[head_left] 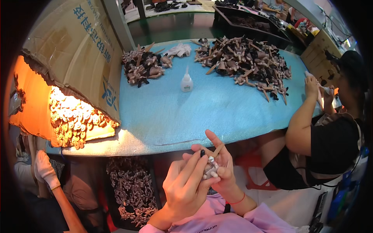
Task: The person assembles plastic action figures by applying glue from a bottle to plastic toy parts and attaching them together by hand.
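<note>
My left hand (184, 186) and my right hand (222, 171) meet just below the near edge of the blue table (163, 112). Between them is a small pale doll part (211, 166) with a dark tip and a thin tan stick poking up. The right hand cradles the part in its fingers, index finger stretched upward. The left hand's fingertips pinch the part's dark top end. A red string circles my right wrist, and pink sleeves cover both forearms.
A small white glue bottle (187, 81) stands mid-table. Two heaps of doll parts (243, 62) (143, 66) lie at the far side. A lit cardboard box (74, 116) holds small pale pieces at left. A co-worker (330, 143) sits at right; a gloved hand (46, 171) shows lower left.
</note>
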{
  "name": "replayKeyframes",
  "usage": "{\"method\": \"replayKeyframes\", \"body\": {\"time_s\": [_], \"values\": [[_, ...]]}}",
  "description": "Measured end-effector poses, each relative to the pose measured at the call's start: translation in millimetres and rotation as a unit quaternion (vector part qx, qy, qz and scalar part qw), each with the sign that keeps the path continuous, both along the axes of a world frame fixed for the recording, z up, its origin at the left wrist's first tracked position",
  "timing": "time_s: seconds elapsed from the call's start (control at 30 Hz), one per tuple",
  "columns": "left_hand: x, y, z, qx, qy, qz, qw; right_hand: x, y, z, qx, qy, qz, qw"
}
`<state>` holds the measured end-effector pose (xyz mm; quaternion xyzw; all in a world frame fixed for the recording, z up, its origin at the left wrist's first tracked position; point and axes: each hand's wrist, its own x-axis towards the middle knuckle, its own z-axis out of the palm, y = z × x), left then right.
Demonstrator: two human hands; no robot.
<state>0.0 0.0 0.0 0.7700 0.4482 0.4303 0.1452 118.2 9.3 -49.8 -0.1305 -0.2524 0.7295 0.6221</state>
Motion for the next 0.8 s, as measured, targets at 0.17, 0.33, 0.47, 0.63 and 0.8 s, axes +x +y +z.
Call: {"method": "replayKeyframes", "body": {"time_s": [0.17,0.33,0.47,0.63,0.8], "values": [[4.7,-2.2,-1.1,0.005,-0.013,-0.001,1.000,4.5,-4.2,9.2,-0.048,-0.052,-0.025,0.997],[3.9,-1.8,-1.6,0.010,-0.019,-0.001,1.000,3.8,-4.8,4.7,-0.003,-0.013,-0.027,1.000],[4.5,-1.1,-0.5,0.001,-0.030,0.000,1.000,3.7,-4.5,5.3,-0.022,-0.016,-0.039,0.999],[0.9,-1.5,0.7,-0.010,-0.032,0.005,0.999,-1.1,-2.7,1.4,-0.013,0.008,-0.031,0.999],[-1.7,-1.4,2.1,-0.019,-0.036,0.003,0.999,-2.2,-2.1,3.9,-0.018,-0.008,-0.032,0.999]]}}
